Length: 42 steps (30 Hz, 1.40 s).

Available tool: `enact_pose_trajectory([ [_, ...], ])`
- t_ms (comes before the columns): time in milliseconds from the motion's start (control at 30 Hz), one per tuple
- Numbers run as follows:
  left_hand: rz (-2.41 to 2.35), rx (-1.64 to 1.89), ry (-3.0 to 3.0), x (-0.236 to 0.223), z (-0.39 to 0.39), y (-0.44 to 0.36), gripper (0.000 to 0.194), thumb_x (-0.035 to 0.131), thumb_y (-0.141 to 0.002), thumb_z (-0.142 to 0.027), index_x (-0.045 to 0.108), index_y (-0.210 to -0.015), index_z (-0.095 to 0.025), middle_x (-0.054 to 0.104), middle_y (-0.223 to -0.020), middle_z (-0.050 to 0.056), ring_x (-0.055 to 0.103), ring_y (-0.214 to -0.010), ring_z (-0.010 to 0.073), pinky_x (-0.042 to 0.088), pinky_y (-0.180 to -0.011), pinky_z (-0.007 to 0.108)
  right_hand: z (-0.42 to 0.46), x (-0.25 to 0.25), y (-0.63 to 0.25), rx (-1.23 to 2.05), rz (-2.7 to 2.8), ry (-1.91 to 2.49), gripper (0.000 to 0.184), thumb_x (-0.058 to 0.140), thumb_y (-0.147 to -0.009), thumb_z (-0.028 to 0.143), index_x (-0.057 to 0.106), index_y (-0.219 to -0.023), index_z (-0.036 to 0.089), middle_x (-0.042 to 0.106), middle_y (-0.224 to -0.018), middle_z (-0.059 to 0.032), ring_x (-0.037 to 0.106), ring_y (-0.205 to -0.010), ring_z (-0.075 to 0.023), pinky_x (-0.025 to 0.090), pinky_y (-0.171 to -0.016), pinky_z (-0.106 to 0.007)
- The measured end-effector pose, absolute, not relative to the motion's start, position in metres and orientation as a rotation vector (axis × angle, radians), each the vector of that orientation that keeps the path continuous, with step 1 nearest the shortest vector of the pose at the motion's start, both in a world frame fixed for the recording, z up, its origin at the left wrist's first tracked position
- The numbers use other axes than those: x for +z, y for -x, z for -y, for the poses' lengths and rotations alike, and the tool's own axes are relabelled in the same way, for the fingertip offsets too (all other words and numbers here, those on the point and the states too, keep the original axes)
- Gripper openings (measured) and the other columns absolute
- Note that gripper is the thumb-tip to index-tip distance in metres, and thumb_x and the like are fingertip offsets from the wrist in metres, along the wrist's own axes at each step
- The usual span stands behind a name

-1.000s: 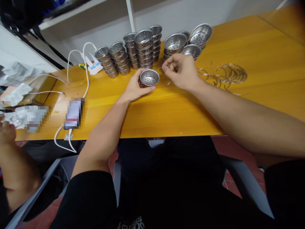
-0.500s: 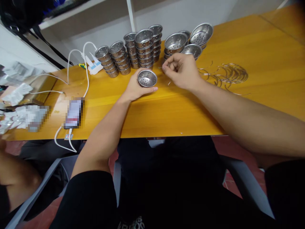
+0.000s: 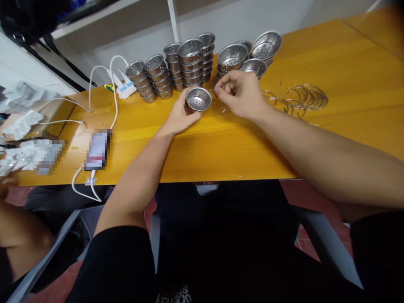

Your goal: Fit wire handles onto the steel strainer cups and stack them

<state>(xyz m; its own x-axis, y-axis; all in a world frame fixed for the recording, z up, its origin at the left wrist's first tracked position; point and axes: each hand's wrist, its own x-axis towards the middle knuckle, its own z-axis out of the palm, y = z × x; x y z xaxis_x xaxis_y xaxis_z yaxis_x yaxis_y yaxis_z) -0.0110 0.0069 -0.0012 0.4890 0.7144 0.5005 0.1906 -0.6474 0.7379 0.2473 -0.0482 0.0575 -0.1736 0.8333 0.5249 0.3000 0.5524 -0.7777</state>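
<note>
My left hand [image 3: 179, 117] is wrapped round a small perforated steel cup [image 3: 198, 99], held just above the yellow table [image 3: 221, 143] with its mouth tipped towards me and to the right. My right hand [image 3: 241, 93] sits just right of the cup, fingers pinched on a thin wire piece [image 3: 213, 89] whose end points at the cup's rim. Behind both hands stand stacks of the same perforated cups [image 3: 189, 63].
A pile of thin wire rings [image 3: 299, 99] lies right of my right hand. Wider steel strainer bowls [image 3: 249, 52] are stacked at the back. A phone [image 3: 97, 149] on a white cable and a power strip [image 3: 123, 86] lie at left. Another person's arm [image 3: 19, 235] is at lower left.
My left hand has lifted the cup slightly and shifted it right, nearer my right hand. The right hand has hardly moved. The other person's hand at left has dropped lower.
</note>
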Motion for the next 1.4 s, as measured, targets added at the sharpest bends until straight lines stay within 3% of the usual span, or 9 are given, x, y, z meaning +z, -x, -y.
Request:
enact_pose_trajectory([
  [200,-0.769,1.162,-2.199,0.003,-0.003,0.014,0.109,0.097,-0.069,-0.092,0.063,-0.148,-0.025,0.067,-0.148,0.015,0.07,-0.143,0.0362,0.056,-0.13,0.061,0.047,0.055,-0.247,0.617,1.741,0.889,0.062,0.085,-0.093,0.09,0.069,-0.089,0.03,0.05,-0.063,0.0003,0.038,-0.058,-0.0166,0.037,-0.057,-0.042],
  [433,-0.756,1.086,-2.24,0.0,-0.005,0.014,0.104,0.088,-0.08,-0.092,0.052,-0.153,-0.026,0.068,-0.145,0.015,0.07,-0.138,0.0348,0.057,-0.124,0.058,0.049,0.054,-0.242,0.7,1.713,0.867,0.052,0.093,-0.094,0.075,0.069,-0.09,0.029,0.051,-0.065,0.0004,0.039,-0.06,-0.0168,0.039,-0.057,-0.039],
  [667,-0.7,1.017,-2.215,0.006,0.013,0.002,0.104,0.089,-0.082,-0.09,0.048,-0.153,-0.026,0.066,-0.144,0.015,0.071,-0.136,0.0351,0.059,-0.122,0.058,0.048,0.049,-0.236,0.651,1.752,0.944,0.045,0.091,-0.098,0.066,0.07,-0.091,0.027,0.054,-0.067,-0.0005,0.042,-0.059,-0.0169,0.036,-0.059,-0.039],
  [833,-0.731,1.001,-2.187,0.009,0.021,-0.005,0.111,0.094,-0.073,-0.093,0.048,-0.146,-0.023,0.065,-0.142,0.015,0.074,-0.13,0.0358,0.062,-0.117,0.059,0.046,0.046,-0.235,0.645,1.767,0.94,0.048,0.092,-0.098,0.067,0.067,-0.092,0.027,0.055,-0.068,-0.0004,0.043,-0.061,-0.0166,0.042,-0.062,-0.04],
  [967,-0.777,0.996,-2.192,0.014,0.027,-0.008,0.104,0.094,-0.076,-0.089,0.049,-0.142,-0.022,0.066,-0.14,0.015,0.074,-0.131,0.0367,0.062,-0.117,0.06,0.047,0.046,-0.235,0.642,1.781,0.955,0.049,0.091,-0.099,0.068,0.067,-0.092,0.026,0.056,-0.068,-0.0007,0.045,-0.062,-0.0168,0.046,-0.062,-0.04],
  [1233,-0.838,0.979,-2.237,0.019,0.034,-0.01,0.093,0.1,-0.081,-0.071,0.049,-0.144,-0.022,0.066,-0.138,0.013,0.074,-0.129,0.0355,0.061,-0.118,0.059,0.043,0.042,-0.234,0.648,1.754,0.965,0.043,0.095,-0.096,0.06,0.068,-0.091,0.026,0.055,-0.065,0.0,0.043,-0.058,-0.0166,0.041,-0.058,-0.037],
  [1400,-0.828,0.992,-2.191,0.021,0.029,-0.004,0.088,0.092,-0.088,-0.078,0.052,-0.144,-0.023,0.07,-0.136,0.012,0.076,-0.124,0.0309,0.063,-0.115,0.053,0.052,0.061,-0.238,0.827,1.781,0.796,0.05,0.091,-0.096,0.073,0.074,-0.094,0.026,0.061,-0.072,-0.0022,0.051,-0.064,-0.018,0.046,-0.061,-0.037],
])
